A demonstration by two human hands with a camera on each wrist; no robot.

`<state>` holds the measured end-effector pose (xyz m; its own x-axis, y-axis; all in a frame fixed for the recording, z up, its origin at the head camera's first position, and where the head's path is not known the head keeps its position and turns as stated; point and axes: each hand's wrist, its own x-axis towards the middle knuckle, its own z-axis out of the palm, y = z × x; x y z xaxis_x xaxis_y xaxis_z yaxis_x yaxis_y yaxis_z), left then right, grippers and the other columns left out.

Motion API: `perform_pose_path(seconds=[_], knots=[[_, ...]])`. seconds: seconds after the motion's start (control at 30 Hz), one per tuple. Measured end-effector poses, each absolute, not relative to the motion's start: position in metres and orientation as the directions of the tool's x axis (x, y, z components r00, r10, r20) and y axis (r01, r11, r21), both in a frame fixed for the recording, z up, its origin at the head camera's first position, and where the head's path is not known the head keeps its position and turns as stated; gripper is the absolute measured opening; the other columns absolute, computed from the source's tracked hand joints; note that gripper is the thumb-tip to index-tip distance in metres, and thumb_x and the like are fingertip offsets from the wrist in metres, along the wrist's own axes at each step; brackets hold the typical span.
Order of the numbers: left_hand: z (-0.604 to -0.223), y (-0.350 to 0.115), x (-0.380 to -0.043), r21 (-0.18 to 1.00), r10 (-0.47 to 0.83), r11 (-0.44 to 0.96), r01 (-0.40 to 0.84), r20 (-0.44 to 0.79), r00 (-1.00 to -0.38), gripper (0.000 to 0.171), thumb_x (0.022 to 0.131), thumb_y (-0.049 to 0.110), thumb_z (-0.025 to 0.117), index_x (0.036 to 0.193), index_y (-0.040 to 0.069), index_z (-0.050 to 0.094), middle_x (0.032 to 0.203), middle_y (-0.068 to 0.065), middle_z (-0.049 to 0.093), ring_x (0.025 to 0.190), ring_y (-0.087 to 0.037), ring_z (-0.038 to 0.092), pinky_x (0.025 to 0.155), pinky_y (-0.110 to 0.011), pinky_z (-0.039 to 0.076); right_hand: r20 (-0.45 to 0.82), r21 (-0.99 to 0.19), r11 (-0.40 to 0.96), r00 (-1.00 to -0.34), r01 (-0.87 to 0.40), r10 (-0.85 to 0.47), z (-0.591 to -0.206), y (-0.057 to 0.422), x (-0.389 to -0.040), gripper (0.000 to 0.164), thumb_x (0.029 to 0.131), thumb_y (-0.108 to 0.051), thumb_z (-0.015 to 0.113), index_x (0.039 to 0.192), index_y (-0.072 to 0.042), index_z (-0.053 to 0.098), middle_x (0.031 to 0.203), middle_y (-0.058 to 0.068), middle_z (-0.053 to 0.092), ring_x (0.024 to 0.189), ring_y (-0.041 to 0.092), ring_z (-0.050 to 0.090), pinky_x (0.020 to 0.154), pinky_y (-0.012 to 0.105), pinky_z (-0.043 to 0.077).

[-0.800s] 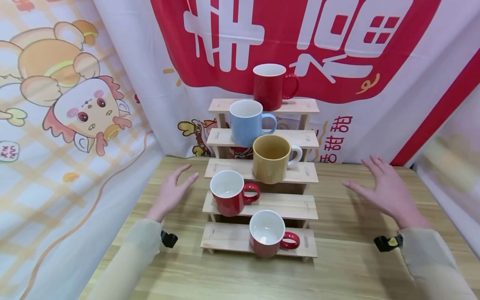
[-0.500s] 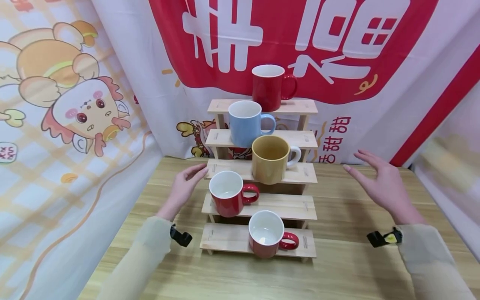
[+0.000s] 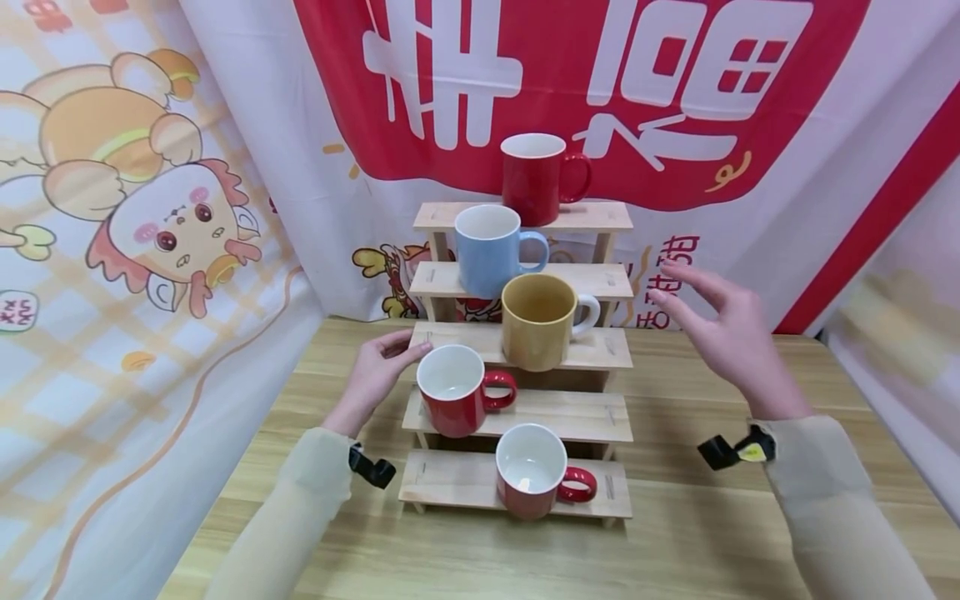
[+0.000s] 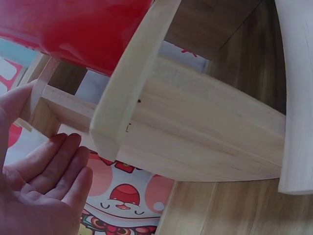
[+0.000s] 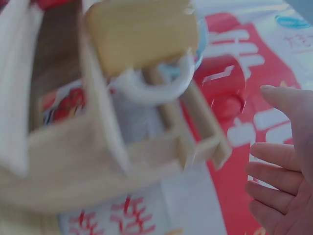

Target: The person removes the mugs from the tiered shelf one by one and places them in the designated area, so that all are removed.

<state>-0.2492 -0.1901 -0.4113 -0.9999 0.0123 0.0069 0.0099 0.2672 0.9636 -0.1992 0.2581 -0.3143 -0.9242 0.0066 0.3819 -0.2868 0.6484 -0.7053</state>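
A stepped wooden rack [image 3: 570, 417] stands on the table. From its top board down sit a red mug [image 3: 532, 187], a light blue mug [image 3: 486, 254], a tan mug [image 3: 538, 329] with a white handle, and two red mugs with white insides, one [image 3: 453, 404] left and one [image 3: 528, 483] lowest. My left hand [image 3: 382, 367] is at the left end of the middle board, thumb near its top; in the left wrist view its relaxed fingers [image 4: 58, 166] hold nothing. Right of the rack, my right hand [image 3: 720, 329] hovers apart from it, fingers extended.
The wood-grain table [image 3: 675, 533] extends around the rack. Printed cloth hangs behind as a backdrop [image 3: 315, 108] and at the left side [image 3: 112, 358]. Each wrist wears a black strap with a small camera, such as the left one [image 3: 372, 467].
My left hand has moved right, up to the rack's left end. My right hand has come leftward and up, closer to the rack. The mugs stay on their boards.
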Motion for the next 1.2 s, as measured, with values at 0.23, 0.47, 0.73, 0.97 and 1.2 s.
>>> perform_pose_path(seconds=[0.23,0.47,0.73,0.97,1.2], knots=[[-0.412,-0.19,-0.252,0.973,0.01,0.229,-0.002,-0.004,-1.0,0.067,0.087,0.037,0.083,0.139,0.001,0.059,0.136,-0.017,0.061,0.127,-0.029,0.055,0.109,-0.041,0.045,0.363,-0.757,0.575,-0.931,-0.311,-0.027,-0.278,0.23,-0.219,0.061,0.095,-0.057,0.066,0.148,-0.031,0.055,0.149,-0.004,0.053,0.138,0.024,0.046,0.108,0.056,0.044],[-0.411,-0.189,-0.252,0.977,0.019,0.212,-0.009,-0.014,-1.0,0.069,0.087,0.037,0.083,0.14,0.001,0.057,0.135,-0.016,0.061,0.125,-0.029,0.056,0.108,-0.042,0.045,0.288,-0.828,0.49,-0.957,-0.273,-0.047,-0.252,0.207,-0.25,0.066,0.092,-0.058,0.068,0.151,-0.031,0.052,0.151,-0.003,0.051,0.135,0.02,0.05,0.106,0.043,0.049],[-0.414,-0.191,-0.25,0.978,0.015,0.203,-0.037,-0.041,-0.999,0.07,0.088,0.039,0.082,0.142,0.002,0.056,0.138,-0.016,0.059,0.128,-0.029,0.054,0.11,-0.041,0.044,0.268,-0.876,0.417,-0.963,-0.243,0.0,-0.22,0.179,-0.295,0.072,0.088,-0.06,0.07,0.151,-0.033,0.05,0.151,-0.009,0.05,0.136,0.015,0.047,0.108,0.036,0.046],[-0.416,-0.19,-0.253,0.98,0.009,0.195,-0.035,-0.038,-0.999,0.071,0.087,0.042,0.082,0.141,0.003,0.057,0.138,-0.016,0.059,0.128,-0.029,0.054,0.11,-0.042,0.043,0.178,-0.907,0.384,-0.984,-0.176,-0.03,-0.208,0.17,-0.328,0.06,0.098,-0.053,0.061,0.152,-0.028,0.049,0.147,-0.005,0.051,0.131,0.019,0.048,0.11,0.037,0.043],[-0.416,-0.188,-0.252,0.981,0.002,0.19,-0.024,-0.025,-1.0,0.069,0.088,0.037,0.083,0.141,0.001,0.057,0.136,-0.016,0.06,0.125,-0.028,0.055,0.108,-0.04,0.046,0.106,-0.952,0.285,-0.993,-0.115,-0.046,-0.205,0.175,-0.342,0.046,0.103,-0.043,0.058,0.141,-0.018,0.06,0.133,0.008,0.06,0.121,0.026,0.056,0.105,0.038,0.049]])
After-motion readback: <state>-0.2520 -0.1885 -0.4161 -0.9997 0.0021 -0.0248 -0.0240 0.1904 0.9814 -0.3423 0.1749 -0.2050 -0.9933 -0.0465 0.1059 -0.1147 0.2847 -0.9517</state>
